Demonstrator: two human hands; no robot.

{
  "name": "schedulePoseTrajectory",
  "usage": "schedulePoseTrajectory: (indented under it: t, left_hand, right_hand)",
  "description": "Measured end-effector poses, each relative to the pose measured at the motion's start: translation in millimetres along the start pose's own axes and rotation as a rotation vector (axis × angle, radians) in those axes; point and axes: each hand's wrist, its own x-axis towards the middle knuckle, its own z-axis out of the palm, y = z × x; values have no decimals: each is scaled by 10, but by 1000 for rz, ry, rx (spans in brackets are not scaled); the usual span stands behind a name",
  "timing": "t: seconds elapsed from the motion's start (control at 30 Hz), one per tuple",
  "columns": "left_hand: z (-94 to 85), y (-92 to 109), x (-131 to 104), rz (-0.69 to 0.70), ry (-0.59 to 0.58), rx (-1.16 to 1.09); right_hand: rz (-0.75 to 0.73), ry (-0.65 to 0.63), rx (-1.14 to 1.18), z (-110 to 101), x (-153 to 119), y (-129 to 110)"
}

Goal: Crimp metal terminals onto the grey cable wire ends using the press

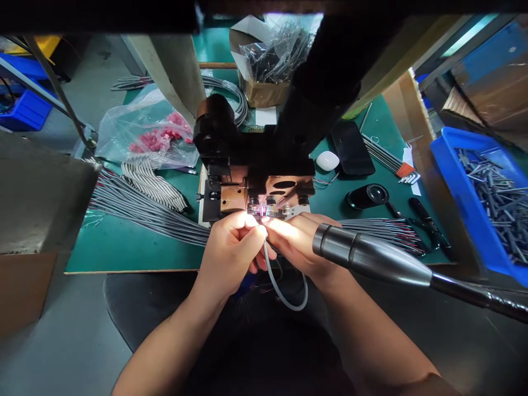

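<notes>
Under the black press machine (pixel 256 151), both hands meet at its brightly lit working point. My left hand (pixel 231 247) is closed, thumb and forefinger pinched on the end of a grey cable (pixel 299 305). My right hand (pixel 299 242) is closed against the same cable end from the right, its fingertips touching it by the tooling. The cable hangs below the hands in a loop. Glare hides the fine wires at the tip. Grey cables (pixel 152 212) lie in a bundle to the left, and more cable ends (pixel 383 234) fan out to the right.
A metal lamp (pixel 371 256) reaches in over my right forearm. Around the machine are a plastic bag of pink parts (pixel 160 135), a cardboard box (pixel 264 92), a black phone (pixel 352 148), a white case (pixel 327 160) and a blue bin (pixel 466 187) at the right.
</notes>
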Motion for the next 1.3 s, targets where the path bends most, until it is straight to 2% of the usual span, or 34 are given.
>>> schedulePoseTrajectory:
  t: [0.23,0.4,0.57,0.67,0.97,1.3]
  left_hand:
    - [-24,17,-26,-7,7,16]
    - [-24,38,-24,-17,2,47]
    - [-27,34,-30,-17,-3,18]
    - [-25,25,-31,-9,-7,12]
    - [-1,52,-22,-11,-21,27]
    - [0,103,-46,-18,-24,-7]
  right_hand:
    - [2,-22,-5,9,12,-6]
    - [-78,6,-82,20,66,-9]
    - [-139,118,-195,42,97,-13]
    - [-177,115,-187,39,89,-3]
    - [-41,60,-45,29,40,11]
    - [-24,25,50,60,58,49]
